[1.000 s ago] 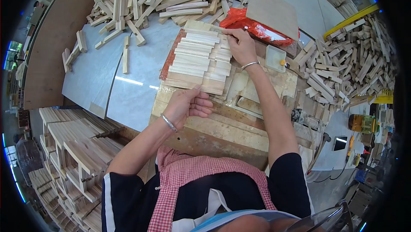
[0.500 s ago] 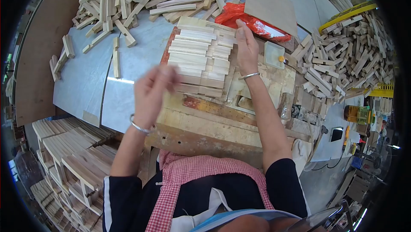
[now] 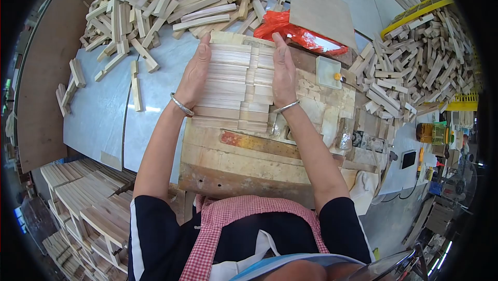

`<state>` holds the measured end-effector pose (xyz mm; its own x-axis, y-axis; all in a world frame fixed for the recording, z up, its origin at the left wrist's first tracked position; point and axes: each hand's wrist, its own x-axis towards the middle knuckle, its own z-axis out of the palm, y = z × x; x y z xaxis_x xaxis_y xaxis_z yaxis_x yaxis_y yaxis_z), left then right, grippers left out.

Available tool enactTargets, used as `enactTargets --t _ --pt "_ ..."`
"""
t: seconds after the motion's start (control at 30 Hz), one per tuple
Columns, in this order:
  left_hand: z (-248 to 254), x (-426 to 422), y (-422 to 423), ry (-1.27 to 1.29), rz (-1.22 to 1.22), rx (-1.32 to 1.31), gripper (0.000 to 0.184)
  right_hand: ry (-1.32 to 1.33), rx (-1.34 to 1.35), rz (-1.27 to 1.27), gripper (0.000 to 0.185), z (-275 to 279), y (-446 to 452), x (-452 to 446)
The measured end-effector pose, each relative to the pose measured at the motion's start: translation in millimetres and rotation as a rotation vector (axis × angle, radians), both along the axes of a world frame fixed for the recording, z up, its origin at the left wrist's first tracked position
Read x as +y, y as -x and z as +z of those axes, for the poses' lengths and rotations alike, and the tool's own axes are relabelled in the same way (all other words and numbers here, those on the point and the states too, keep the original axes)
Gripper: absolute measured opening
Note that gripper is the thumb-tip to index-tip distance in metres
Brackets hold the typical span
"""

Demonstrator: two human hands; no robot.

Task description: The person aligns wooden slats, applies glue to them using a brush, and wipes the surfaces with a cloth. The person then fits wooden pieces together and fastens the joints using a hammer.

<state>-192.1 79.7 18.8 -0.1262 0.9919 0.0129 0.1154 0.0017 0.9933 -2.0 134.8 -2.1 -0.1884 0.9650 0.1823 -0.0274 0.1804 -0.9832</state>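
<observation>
A row of pale notched wooden blocks [image 3: 223, 90] lies side by side on the worn wooden workbench [image 3: 249, 164]. My left hand [image 3: 196, 71] rests along the left ends of the row, its fingers stretched out and pointing away from me. Against the right ends lies my right hand [image 3: 283, 71], also straight-fingered, with the thumb side up. Both palms face inward, and the row sits between them. The blocks' ends beneath my palms are hidden. Behind the row, a flat pale board [image 3: 228, 38] shows its far edge.
Loose wooden pieces [image 3: 171, 3] are heaped at the back left. A red plastic bag [image 3: 295, 34] lies under a grey-brown board [image 3: 322, 14]. At the right stands a yellow crate [image 3: 417, 16] with many blocks. A small clear tray [image 3: 328, 71] sits nearer. Stacked slats [image 3: 85, 193] stand lower left.
My left hand has moved up and forward onto the left ends of the row. My right hand has come in against the right ends. The blocks' ends now line up more evenly.
</observation>
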Motion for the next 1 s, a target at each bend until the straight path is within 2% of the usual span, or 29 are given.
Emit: enactTargets --t 0.13,0.2,0.23,0.3,0.33,0.37,0.4,0.43,0.47,0.53,0.6,0.67,0.73,0.87,1.0 --pt "0.6 3.5 0.4 0.024 0.023 -0.018 0.079 -0.018 0.001 -0.007 0.063 -2.9 -0.8 3.3" --pt "-3.1 3.6 5.0 0.017 0.102 -0.245 0.074 0.021 0.011 0.007 0.063 -1.1 -8.0 -0.9" --pt "-2.4 -3.6 8.2 0.024 0.102 -0.249 0.074 0.004 -0.058 0.019 0.065 1.0 -16.4 -2.5" --pt "3.0 -28.7 15.6 -0.128 0.114 0.059 0.068 -0.002 -0.129 0.034 0.068 9.3 -37.7 -12.8" --pt "5.1 -46.7 15.8 -0.138 0.113 0.058 0.079 -0.103 -0.294 0.087 0.072 18.1 -52.4 -25.0" --pt "4.9 -64.4 18.4 -0.136 0.116 0.06 0.079 -0.209 -0.457 0.142 0.077 23.7 -64.7 -37.1" --pt "2.2 -82.8 21.4 -0.153 0.078 0.276 0.089 -0.205 -0.455 0.147 0.077 24.4 -74.8 -49.7" --pt "-1.1 -96.2 22.0 -0.171 0.032 0.494 0.099 -0.333 -0.681 0.196 0.082 23.6 -84.0 -63.0" --pt "-9.8 -105.7 19.9 -0.171 0.027 0.498 0.099 -0.464 -0.908 0.241 0.086 22.4 -89.4 -74.5" --pt "-27.5 -118.3 16.4 -0.164 -0.007 0.805 0.114 -0.483 -0.986 0.264 0.088 17.9 -89.2 -91.9" --pt "-29.4 -117.4 10.8 -0.153 -0.008 0.885 0.113 -0.498 -1.07 0.288 0.09 13.8 -83.7 -101.7" --pt "-28.9 -110.9 8.3 -0.149 -0.003 0.962 0.113 -0.541 -1.171 0.239 0.083 12.2 -74.7 -104.5" --pt "-28.6 -104.9 9.1 -0.14 0.01 0.993 0.108 -0.541 -1.192 0.212 0.08 8.9 -66.4 -104.1" --pt "-22.5 -97.1 16.2 -0.116 -0.057 1.042 0.111 -0.506 -1.157 0.165 0.072 11.4 -62.8 -105.9" --pt "-26.4 -98.6 14.0 -0.12 -0.057 1.001 0.109 -0.499 -1.194 0.154 0.075 1.8 -61.2 -113.0"
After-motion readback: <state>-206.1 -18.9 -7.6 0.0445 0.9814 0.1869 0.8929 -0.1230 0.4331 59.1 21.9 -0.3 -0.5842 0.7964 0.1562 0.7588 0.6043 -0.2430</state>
